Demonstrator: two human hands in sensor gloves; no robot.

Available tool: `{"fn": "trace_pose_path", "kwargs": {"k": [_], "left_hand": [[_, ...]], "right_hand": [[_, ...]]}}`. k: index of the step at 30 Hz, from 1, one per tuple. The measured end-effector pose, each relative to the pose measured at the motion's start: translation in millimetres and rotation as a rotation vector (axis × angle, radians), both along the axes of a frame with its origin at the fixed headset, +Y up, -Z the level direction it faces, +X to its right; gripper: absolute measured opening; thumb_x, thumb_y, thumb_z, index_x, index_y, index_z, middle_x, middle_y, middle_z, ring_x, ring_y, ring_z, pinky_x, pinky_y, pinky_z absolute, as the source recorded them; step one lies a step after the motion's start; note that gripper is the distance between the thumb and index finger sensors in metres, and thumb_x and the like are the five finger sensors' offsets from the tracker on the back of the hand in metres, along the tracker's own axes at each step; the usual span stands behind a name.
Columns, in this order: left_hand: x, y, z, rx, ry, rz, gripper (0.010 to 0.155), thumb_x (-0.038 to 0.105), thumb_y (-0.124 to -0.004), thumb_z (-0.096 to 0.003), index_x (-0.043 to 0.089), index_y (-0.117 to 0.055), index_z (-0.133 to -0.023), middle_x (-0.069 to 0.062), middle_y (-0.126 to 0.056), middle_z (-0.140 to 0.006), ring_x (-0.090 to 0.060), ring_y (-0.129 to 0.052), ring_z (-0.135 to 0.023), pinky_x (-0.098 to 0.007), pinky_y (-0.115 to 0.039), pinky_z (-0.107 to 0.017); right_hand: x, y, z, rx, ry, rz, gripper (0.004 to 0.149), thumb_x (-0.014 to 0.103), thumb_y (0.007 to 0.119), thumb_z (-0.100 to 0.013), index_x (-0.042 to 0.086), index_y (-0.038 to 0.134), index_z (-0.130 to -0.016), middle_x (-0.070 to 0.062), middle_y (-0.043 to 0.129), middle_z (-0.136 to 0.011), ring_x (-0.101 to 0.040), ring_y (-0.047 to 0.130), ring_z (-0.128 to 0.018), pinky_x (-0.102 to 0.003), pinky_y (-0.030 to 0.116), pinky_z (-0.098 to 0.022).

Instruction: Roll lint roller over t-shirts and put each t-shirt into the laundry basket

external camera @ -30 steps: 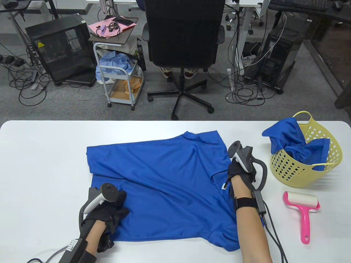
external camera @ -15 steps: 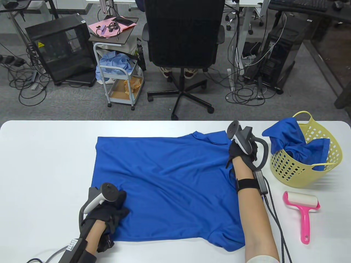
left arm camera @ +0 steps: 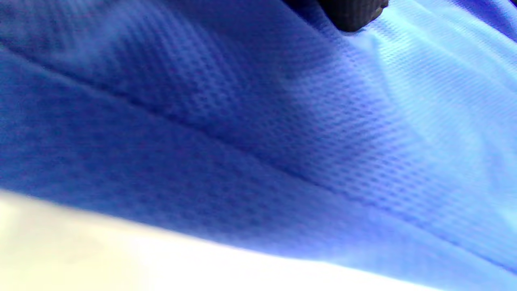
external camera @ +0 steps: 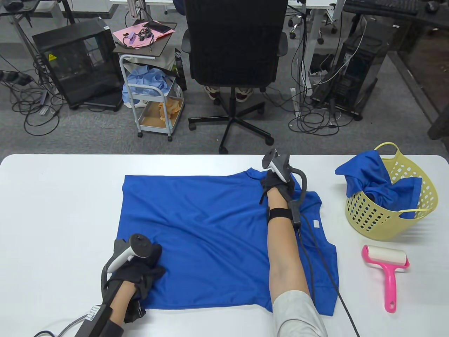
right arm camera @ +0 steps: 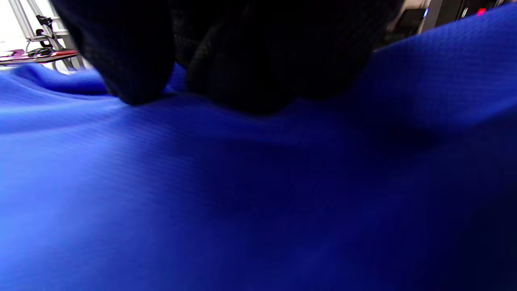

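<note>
Table view, blue t-shirt (external camera: 217, 224) spread flat, left hand (external camera: 142, 270) gripping its near-left hem, right hand (external camera: 277, 184) on the collar, finger state unclear, lint roller (external camera: 386, 270) beside the laundry basket (external camera: 396, 224).

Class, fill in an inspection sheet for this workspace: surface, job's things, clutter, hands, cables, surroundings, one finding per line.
Surface: white table, mostly bare at its left.
Job's things: blue t-shirt spread flat; pink lint roller lying to its right, untouched; yellow laundry basket already holding blue cloth.
Clutter: nothing seen on the table.
Hands: left hand rests on the shirt's near left corner; right hand is on the collar area, its grip unclear.
Cables: glove leads run along both forearms; loose cords on the floor.
Surroundings: black office chair, white cart, computer towers.
</note>
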State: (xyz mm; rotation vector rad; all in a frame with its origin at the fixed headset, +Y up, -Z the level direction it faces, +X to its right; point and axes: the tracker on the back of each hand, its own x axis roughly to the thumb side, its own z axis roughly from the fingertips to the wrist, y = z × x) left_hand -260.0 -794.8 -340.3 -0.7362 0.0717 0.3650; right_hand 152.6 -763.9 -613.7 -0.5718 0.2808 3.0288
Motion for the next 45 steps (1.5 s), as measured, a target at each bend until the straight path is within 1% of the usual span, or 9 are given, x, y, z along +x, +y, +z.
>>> {"fn": "trace_pose_path", "kwargs": {"k": [3, 9, 12, 14, 20, 32, 37, 41, 45], "left_hand": [[0, 0, 0, 0.002, -0.007, -0.003, 0.068, 0.049, -0.057, -0.0584, 0.041, -0.011, -0.107, 0.000, 0.010, -0.110, -0.040, 0.013, -0.099, -0.073, -0.010, -0.063], [0, 0, -1, -0.001, -0.009, -0.010, 0.068, 0.049, -0.057, -0.0583, 0.041, -0.011, -0.107, 0.000, 0.010, -0.111, -0.040, 0.012, -0.099, -0.073, -0.011, -0.063], [0, 0, 0, -0.001, -0.011, -0.009, 0.068, 0.049, -0.057, -0.0584, 0.041, -0.011, -0.107, 0.000, 0.010, -0.110, -0.040, 0.013, -0.099, -0.073, -0.011, -0.063], [0, 0, 0, -0.001, -0.010, -0.005, 0.068, 0.049, -0.057, -0.0584, 0.041, -0.011, -0.107, 0.000, 0.010, -0.110, -0.040, 0.013, -0.099, -0.073, -0.010, -0.063], [1, -1, 0, -0.003, -0.008, 0.001, 0.068, 0.049, -0.057, -0.0586, 0.041, -0.010, -0.107, 0.000, 0.011, -0.110, -0.040, 0.014, -0.098, -0.073, -0.009, -0.063], [0, -1, 1, -0.002, -0.006, -0.004, 0.068, 0.050, -0.056, -0.0587, 0.041, -0.010, -0.107, 0.001, 0.011, -0.110, -0.039, 0.014, -0.099, -0.072, -0.009, -0.063], [0, -1, 1, -0.001, -0.005, -0.002, 0.068, 0.050, -0.056, -0.0587, 0.041, -0.010, -0.107, 0.001, 0.011, -0.110, -0.039, 0.014, -0.099, -0.072, -0.009, -0.063], [-1, -1, 1, 0.001, -0.006, -0.006, 0.068, 0.050, -0.056, -0.0588, 0.042, -0.010, -0.108, 0.001, 0.011, -0.111, -0.038, 0.014, -0.099, -0.072, -0.009, -0.064], [-1, -1, 2, 0.003, -0.002, -0.010, 0.068, 0.051, -0.056, -0.0587, 0.042, -0.010, -0.108, 0.002, 0.010, -0.111, -0.038, 0.014, -0.100, -0.071, -0.009, -0.064]], "right_hand": [[4, 2, -4, 0.030, -0.008, -0.026, 0.039, 0.050, 0.080, -0.049, 0.041, 0.078, -0.087, 0.017, 0.095, -0.049, -0.001, 0.093, -0.029, -0.016, 0.088, -0.021], [12, 33, -4, 0.262, -0.026, -0.054, 0.036, 0.050, 0.078, -0.050, 0.040, 0.079, -0.085, 0.022, 0.101, -0.046, 0.004, 0.099, -0.021, -0.012, 0.091, -0.015], [21, 46, 1, 0.415, -0.085, -0.238, 0.042, 0.046, 0.073, -0.053, 0.041, 0.066, -0.094, 0.019, 0.097, -0.080, 0.003, 0.104, -0.039, -0.013, 0.095, -0.029], [21, 45, -3, 0.323, 0.031, -0.438, 0.064, 0.040, 0.068, -0.055, 0.041, 0.029, -0.107, -0.003, 0.046, -0.117, -0.018, 0.086, -0.089, -0.031, 0.087, -0.055], [28, 64, 27, 0.369, 0.042, -0.358, 0.055, 0.033, 0.069, -0.053, 0.030, 0.049, -0.105, -0.007, 0.070, -0.107, -0.021, 0.094, -0.074, -0.035, 0.087, -0.047], [94, 120, 230, 0.394, 0.018, -0.204, 0.047, 0.041, 0.077, -0.052, 0.028, 0.072, -0.096, -0.005, 0.088, -0.094, -0.024, 0.097, -0.069, -0.038, 0.087, -0.047], [164, 97, 303, 0.346, -0.354, -0.025, 0.058, 0.045, 0.079, -0.051, 0.023, 0.063, -0.102, -0.010, 0.077, -0.103, -0.030, 0.087, -0.080, -0.043, 0.080, -0.056], [207, 51, 315, -0.019, -0.554, -0.069, 0.092, 0.054, 0.074, -0.052, 0.007, 0.020, -0.109, -0.029, 0.027, -0.115, -0.051, 0.048, -0.099, -0.061, 0.058, -0.069], [232, 10, 320, -0.106, -0.635, -0.134, 0.092, 0.050, 0.073, -0.053, 0.005, 0.015, -0.107, -0.030, 0.031, -0.113, -0.049, 0.055, -0.097, -0.062, 0.059, -0.067]]}}
